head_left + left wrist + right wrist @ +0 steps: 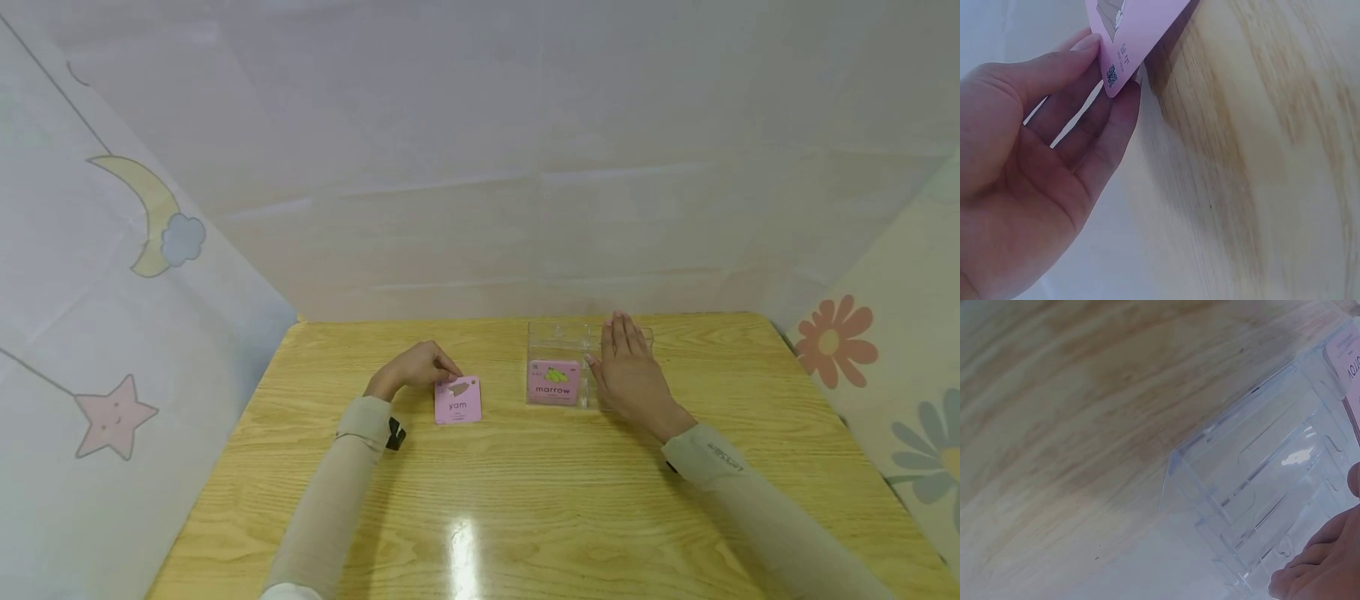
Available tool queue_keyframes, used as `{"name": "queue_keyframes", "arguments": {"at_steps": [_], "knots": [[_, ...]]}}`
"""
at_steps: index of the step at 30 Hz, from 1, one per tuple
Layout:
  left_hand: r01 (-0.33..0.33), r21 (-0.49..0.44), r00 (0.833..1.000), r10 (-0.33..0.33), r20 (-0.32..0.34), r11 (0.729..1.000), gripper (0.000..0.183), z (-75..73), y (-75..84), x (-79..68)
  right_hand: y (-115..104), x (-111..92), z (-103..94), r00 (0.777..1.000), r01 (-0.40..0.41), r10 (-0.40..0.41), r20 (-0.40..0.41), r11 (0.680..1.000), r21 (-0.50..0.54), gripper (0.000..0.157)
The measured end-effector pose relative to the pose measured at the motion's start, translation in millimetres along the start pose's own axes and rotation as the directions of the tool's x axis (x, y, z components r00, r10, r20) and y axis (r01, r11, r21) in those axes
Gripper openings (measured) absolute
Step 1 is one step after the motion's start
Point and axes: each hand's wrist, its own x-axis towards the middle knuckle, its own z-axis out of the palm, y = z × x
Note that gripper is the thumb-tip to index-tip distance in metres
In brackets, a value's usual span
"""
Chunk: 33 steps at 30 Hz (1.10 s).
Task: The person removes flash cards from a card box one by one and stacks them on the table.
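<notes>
My left hand (417,365) pinches a pink square card (458,410) by its upper edge, with the word "yam" and a brownish picture on it. In the left wrist view the thumb lies on the face of the card (1138,28), fingers behind it. To the right lies a clear plastic box (557,335). Its left part holds a stack of pink cards (553,390), the top one reading "marrow" with a green picture. My right hand (634,379) rests on the box's right part with straight fingers. The right wrist view shows the clear ridged plastic (1266,469) beside the fingers.
A wooden table (510,492) carries everything and reflects a bright light near its front. Pale fabric walls (480,167) stand behind and on both sides, printed with a moon (150,204), a star (116,419) and flowers (828,342).
</notes>
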Motion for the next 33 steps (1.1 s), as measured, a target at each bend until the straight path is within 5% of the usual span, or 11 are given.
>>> {"name": "queue_keyframes", "arguments": {"at_steps": [33], "knots": [[-0.005,-0.037,0.997,0.002,-0.079,0.999,0.020,5.1,0.6,-6.2,-1.1,0.1,0.6,0.999,0.012,-0.012,-0.035,1.000,-0.005,0.072]]}}
